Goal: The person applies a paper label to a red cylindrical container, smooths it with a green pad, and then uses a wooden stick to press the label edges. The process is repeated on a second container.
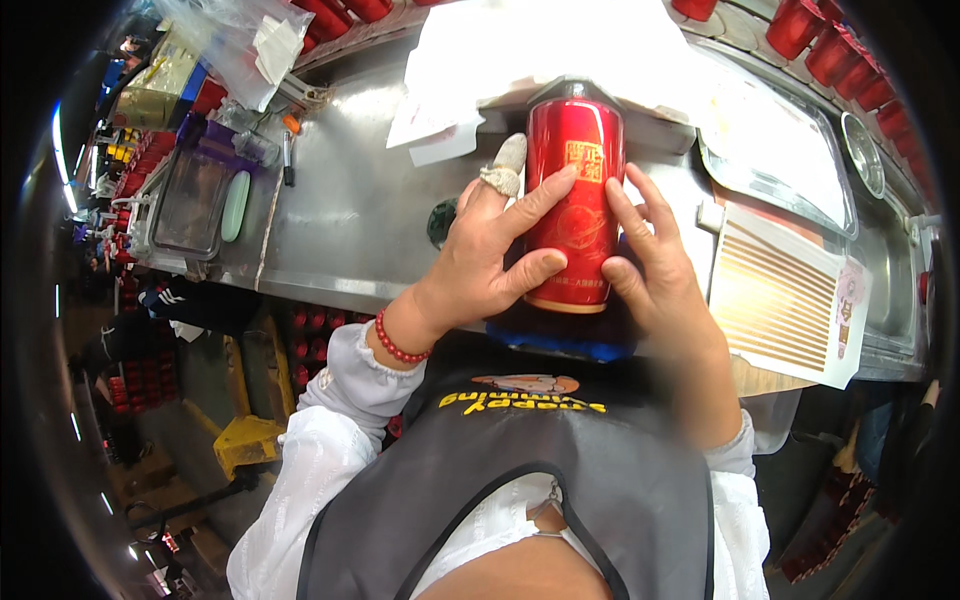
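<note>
A glossy red bottle with gold seal-style characters and a faint gold emblem lies in front of me, its dark cap end pointing away. My left hand grips its left side; the index fingertip touches the gold seal and the thumb presses lower down. One finger wears a pale cloth-like sleeve, bound near its base. On the right side, my right hand holds the bottle with fingertips and thumb. Beneath its near end is a dark support with a blue edge, mostly hidden.
A sheet of gold-striped decals lies to the right, near a clear tray. White papers are at the back. Leftward on the metal table are a marker and a plastic bin. Red cups line the back right.
</note>
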`<state>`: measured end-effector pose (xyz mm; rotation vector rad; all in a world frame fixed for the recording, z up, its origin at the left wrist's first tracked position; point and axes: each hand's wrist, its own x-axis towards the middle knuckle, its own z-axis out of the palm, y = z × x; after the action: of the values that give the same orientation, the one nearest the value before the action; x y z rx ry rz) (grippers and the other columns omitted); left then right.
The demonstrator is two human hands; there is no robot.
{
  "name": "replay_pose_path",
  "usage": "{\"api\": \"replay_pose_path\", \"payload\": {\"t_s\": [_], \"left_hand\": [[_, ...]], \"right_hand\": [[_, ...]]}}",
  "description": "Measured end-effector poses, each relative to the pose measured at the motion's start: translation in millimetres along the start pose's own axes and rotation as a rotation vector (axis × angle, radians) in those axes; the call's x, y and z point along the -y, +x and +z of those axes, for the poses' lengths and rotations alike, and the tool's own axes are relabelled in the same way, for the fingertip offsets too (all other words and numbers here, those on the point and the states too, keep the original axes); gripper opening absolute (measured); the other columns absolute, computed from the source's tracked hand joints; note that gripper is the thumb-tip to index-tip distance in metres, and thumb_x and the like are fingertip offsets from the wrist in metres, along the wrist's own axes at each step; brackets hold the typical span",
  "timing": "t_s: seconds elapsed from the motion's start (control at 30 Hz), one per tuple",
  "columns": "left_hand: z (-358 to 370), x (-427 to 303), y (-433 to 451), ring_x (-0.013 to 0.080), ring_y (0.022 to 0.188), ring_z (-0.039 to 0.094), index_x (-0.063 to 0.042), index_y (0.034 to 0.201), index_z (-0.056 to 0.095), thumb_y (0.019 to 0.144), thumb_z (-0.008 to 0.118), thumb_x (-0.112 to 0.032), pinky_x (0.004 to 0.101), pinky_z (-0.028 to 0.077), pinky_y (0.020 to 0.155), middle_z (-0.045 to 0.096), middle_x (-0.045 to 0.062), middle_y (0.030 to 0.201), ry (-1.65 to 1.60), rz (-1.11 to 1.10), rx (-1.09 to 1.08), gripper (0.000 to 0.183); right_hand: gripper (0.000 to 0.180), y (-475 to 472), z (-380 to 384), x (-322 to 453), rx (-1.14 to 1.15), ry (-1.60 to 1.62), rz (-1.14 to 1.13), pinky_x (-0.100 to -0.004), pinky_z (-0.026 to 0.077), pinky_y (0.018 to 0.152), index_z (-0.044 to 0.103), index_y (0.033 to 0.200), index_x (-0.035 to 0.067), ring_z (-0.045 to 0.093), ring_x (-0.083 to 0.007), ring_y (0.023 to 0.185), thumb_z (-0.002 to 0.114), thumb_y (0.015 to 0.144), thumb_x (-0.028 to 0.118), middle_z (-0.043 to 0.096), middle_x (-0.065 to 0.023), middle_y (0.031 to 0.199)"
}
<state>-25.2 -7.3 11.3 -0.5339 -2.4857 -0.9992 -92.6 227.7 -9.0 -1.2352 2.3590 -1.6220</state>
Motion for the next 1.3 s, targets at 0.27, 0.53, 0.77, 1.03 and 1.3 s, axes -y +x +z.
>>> {"api": "replay_pose_path", "payload": {"t_s": [0.27, 0.53, 0.77, 1.03, 1.3], "left_hand": [[1, 6, -5, 0.0436, 0.131, 0.049, -0.013, 0.153, 0.048, 0.095, 0.061, -0.060, 0.0527, 0.031, 0.113, 0.048, 0.030, 0.147, -0.039, 0.031, -0.004, 0.076], [2, 5, -1, 0.0411, 0.130, 0.051, -0.012, 0.153, 0.049, 0.095, 0.064, -0.056, 0.0519, 0.031, 0.113, 0.051, 0.027, 0.144, -0.033, 0.065, -0.009, 0.075], [3, 5, -3, 0.0409, 0.130, 0.050, -0.013, 0.153, 0.048, 0.094, 0.066, -0.056, 0.0516, 0.031, 0.113, 0.051, 0.027, 0.144, -0.015, 0.059, -0.015, 0.076], [4, 5, -2, 0.0431, 0.129, 0.051, -0.011, 0.152, 0.049, 0.094, 0.066, -0.055, 0.0520, 0.033, 0.111, 0.049, 0.029, 0.145, 0.000, 0.090, -0.041, 0.075], [5, 7, -2, 0.0433, 0.128, 0.052, -0.011, 0.151, 0.050, 0.093, 0.066, -0.055, 0.0519, 0.034, 0.111, 0.050, 0.030, 0.143, -0.023, 0.096, -0.038, 0.075]], "right_hand": [[0.041, -23, -17, 59, -0.238, 0.573, 0.390, -0.0230, 0.052, 0.081, 0.049, 0.143, -0.003, 0.067, -0.0116, 0.093, 0.052, 0.103, 0.003, 0.071, -0.0148, 0.116], [0.017, -43, 19, 62, -0.156, 0.578, 0.487, -0.0241, 0.047, 0.076, 0.058, 0.114, 0.001, 0.055, -0.0076, 0.084, 0.059, 0.100, 0.009, 0.063, -0.0022, 0.096], [0.015, -38, 21, 65, -0.147, 0.519, 0.491, -0.0254, 0.047, 0.073, 0.058, 0.112, 0.001, 0.055, -0.0085, 0.080, 0.059, 0.099, 0.008, 0.063, -0.0020, 0.091], [0.015, -38, 21, 65, -0.128, 0.448, 0.520, -0.0268, 0.047, 0.073, 0.058, 0.110, 0.000, 0.056, -0.0107, 0.078, 0.058, 0.098, 0.009, 0.061, -0.0044, 0.086], [0.015, -37, 20, 67, -0.117, 0.464, 0.558, -0.0280, 0.048, 0.074, 0.058, 0.110, -0.001, 0.056, -0.0117, 0.079, 0.057, 0.098, 0.009, 0.062, -0.0062, 0.090]]}}
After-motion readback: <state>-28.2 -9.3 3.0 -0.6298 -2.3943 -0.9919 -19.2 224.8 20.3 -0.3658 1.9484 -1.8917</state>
